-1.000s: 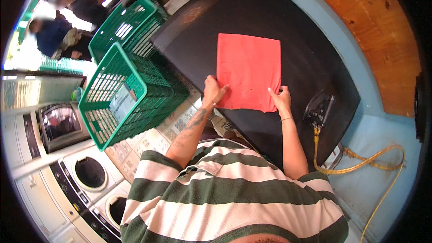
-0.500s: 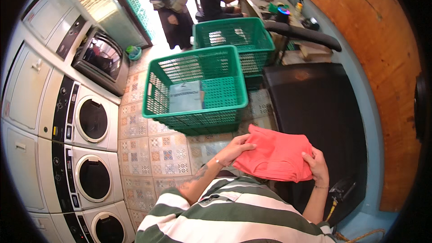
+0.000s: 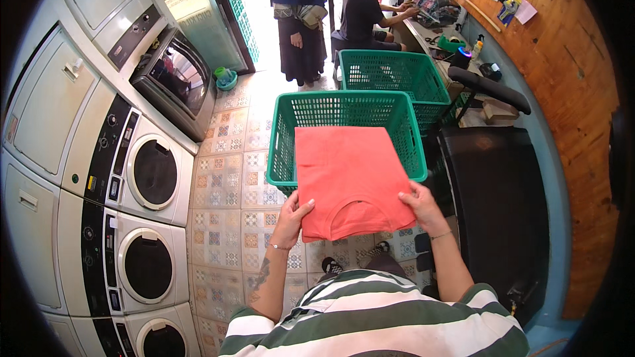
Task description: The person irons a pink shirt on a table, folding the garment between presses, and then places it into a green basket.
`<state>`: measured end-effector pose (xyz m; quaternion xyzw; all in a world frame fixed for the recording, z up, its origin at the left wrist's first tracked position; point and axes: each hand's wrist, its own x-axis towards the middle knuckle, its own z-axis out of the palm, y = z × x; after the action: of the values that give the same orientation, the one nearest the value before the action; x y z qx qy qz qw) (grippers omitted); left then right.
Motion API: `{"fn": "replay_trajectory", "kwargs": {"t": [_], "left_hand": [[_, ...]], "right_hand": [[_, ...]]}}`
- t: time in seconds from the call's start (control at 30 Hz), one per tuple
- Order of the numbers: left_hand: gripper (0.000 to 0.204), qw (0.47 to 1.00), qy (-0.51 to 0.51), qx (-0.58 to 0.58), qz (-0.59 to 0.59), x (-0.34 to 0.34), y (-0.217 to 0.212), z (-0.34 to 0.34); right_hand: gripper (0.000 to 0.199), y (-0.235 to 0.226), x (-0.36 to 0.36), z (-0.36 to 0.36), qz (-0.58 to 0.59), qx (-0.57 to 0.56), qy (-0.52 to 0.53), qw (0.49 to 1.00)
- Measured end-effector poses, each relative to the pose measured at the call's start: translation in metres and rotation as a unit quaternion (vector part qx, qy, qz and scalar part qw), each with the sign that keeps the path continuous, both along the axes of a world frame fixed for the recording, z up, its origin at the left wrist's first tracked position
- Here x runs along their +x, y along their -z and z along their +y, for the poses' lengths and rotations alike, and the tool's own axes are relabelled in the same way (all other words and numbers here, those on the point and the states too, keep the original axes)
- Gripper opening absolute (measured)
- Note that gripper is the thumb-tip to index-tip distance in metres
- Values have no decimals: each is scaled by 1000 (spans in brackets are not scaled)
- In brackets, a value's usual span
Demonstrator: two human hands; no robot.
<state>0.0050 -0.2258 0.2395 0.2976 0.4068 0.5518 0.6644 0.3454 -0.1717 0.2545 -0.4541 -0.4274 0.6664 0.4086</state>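
Note:
A folded coral T-shirt [image 3: 354,172] is held out flat in front of me, its round neckline toward my body. My left hand [image 3: 290,219] grips its left edge, thumb on top. On the opposite edge, my right hand [image 3: 423,206] pinches the cloth the same way. The far part of the shirt overlaps the nearer green plastic basket [image 3: 344,100] in this view and hides most of its inside. I cannot tell whether the cloth touches the basket.
Stacked dryers [image 3: 152,172] line the left wall. Behind the near basket stands a second green basket [image 3: 397,59]. A black padded bench [image 3: 499,192] lies on the right. Two people, one standing [image 3: 297,20] and one seated [image 3: 360,13], are at the far end beside a cluttered counter [image 3: 426,33].
The folded shirt has moved from over the black bench to over the near basket, and now lies flatter and more spread. Both hands still hold it. My view has turned rightward less.

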Motion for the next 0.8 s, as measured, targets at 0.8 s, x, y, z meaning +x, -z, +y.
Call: {"fn": "replay_trajectory", "kwargs": {"t": [0.8], "left_hand": [[41, 968, 4, -249, 17, -69, 47, 153]], "right_hand": [[43, 55, -63, 168, -128, -126, -90, 980]]}}
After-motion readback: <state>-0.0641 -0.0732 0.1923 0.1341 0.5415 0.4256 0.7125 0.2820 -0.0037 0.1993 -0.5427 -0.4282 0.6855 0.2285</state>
